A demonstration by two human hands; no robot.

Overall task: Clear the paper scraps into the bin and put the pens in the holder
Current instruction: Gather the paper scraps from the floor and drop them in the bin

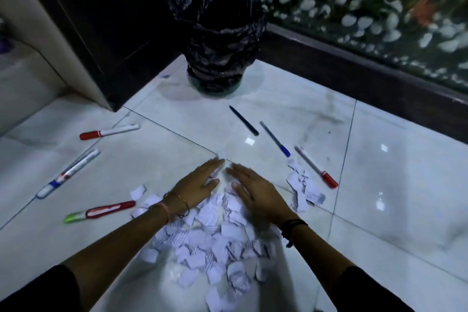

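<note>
- Heap of torn white lined paper scraps point(212, 243) spread over glossy pale floor tiles point(395, 185), directly under and behind both palms, long axis running from the fingertips back toward the body between the forearms.
- Round bin lined with a crinkled black plastic bag point(220, 40) upright straight ahead of the fingertips, well apart from the heap, mouth open upward; judged destination once the heap is gathered.
- Left hand point(195, 186) flat and spread, palm down on the heap's far edge, nothing clasped; bangles at the wrist.
- Right hand point(255, 196) likewise flat and spread, palm down, nothing clasped, fingertips nearly meeting the left's to form a wedge over the paper; both about equally near the heap.
- Smaller cluster of white scraps point(304, 187) off to the right of the right hand, nearer that hand, apart from the main heap.
- Blue-and-white marker point(68, 173) and red-capped white marker point(109, 132) out to the left of the left hand; red marker with green end point(101, 211) just left of that wrist.
- Black pen point(244, 120), blue-capped pen point(275, 139) and red-capped clear pen point(316, 167) ahead and right of the fingertips, all lying diagonally.
- Single stray scrap point(221, 155) just beyond the fingertips.
- No pen holder visible anywhere.
</note>
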